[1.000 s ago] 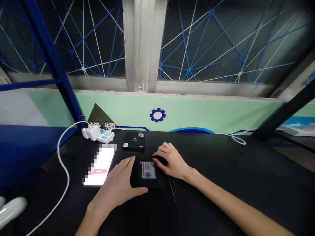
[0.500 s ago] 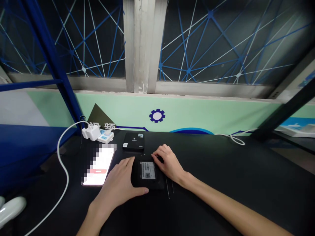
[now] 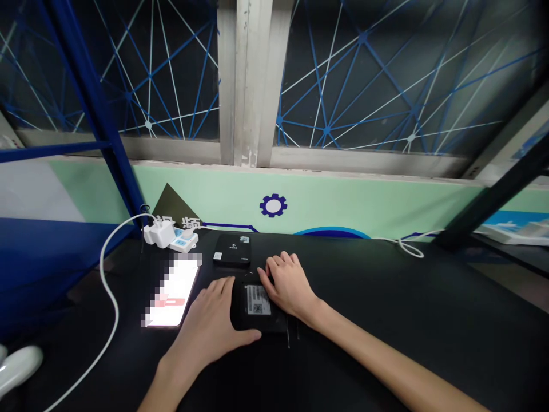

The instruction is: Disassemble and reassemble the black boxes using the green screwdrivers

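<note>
A flat black box with a white label [image 3: 257, 303] lies on the dark table [image 3: 386, 309] in front of me. My left hand [image 3: 210, 329] holds it by its left and near edges, thumb along the front. My right hand [image 3: 287, 286] rests on the box's far right corner, fingers bent down onto it. A second black box [image 3: 233, 250] sits just behind. To the left lies a phone with a lit screen [image 3: 171, 292].
A white charger and power strip [image 3: 170, 237] stand at the back left, with a white cable [image 3: 107, 297] curving toward me. Thin dark rods [image 3: 288, 336] lie by the box. Another white cable [image 3: 409, 247] loops at the back right. A blue frame post [image 3: 98, 114] rises left.
My right hand has slid a little left and back onto the box's far corner. The left hand stays on the box. The view has shifted slightly.
</note>
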A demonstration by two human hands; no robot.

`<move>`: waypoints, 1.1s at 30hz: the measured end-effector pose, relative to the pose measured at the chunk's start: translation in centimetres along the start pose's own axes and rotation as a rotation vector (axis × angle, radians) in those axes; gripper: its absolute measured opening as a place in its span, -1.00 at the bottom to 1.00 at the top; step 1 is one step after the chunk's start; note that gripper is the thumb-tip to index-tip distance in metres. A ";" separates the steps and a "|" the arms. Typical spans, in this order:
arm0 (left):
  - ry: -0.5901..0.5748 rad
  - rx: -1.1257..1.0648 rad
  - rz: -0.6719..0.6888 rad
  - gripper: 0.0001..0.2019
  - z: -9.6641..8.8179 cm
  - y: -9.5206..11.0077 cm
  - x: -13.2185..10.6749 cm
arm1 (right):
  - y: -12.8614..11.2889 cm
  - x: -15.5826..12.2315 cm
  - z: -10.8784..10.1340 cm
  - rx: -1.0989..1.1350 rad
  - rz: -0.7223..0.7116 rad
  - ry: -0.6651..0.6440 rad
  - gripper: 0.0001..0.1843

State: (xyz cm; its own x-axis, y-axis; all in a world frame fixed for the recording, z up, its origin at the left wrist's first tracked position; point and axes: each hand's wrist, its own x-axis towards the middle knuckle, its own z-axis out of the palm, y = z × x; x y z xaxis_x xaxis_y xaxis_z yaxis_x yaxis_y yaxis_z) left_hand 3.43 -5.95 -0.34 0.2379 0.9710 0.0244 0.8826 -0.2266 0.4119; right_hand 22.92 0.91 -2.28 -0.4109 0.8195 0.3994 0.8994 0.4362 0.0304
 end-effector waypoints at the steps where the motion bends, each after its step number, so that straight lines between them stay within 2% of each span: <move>1: 0.007 0.001 0.002 -0.20 0.1 0.0 0.0 | -0.1 0.1 0.0 -0.017 0.001 -0.015 -0.62; 6: 0.013 0.002 -0.012 -0.12 0.3 0.1 0.0 | -0.2 0.5 0.0 -0.013 0.006 -0.082 -0.62; 14: -0.017 0.009 -0.027 -0.17 -0.3 0.7 -0.1 | -0.1 0.7 -0.1 0.047 -0.001 -0.075 -0.67; 27: -0.044 0.007 -0.055 -0.08 -0.4 0.9 0.0 | -0.2 1.0 0.1 0.091 0.036 -0.094 -0.70; 33: -0.001 -0.010 -0.010 -0.30 -0.6 0.9 -0.1 | -0.4 1.2 -0.4 0.138 0.056 -0.099 -0.74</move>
State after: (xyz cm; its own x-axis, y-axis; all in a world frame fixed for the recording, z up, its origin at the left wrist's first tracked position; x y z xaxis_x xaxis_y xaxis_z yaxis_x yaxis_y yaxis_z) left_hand 3.96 -6.18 0.56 0.2291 0.9732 0.0195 0.8808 -0.2158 0.4214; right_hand 22.16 1.60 -1.39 -0.3798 0.8733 0.3050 0.8949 0.4304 -0.1179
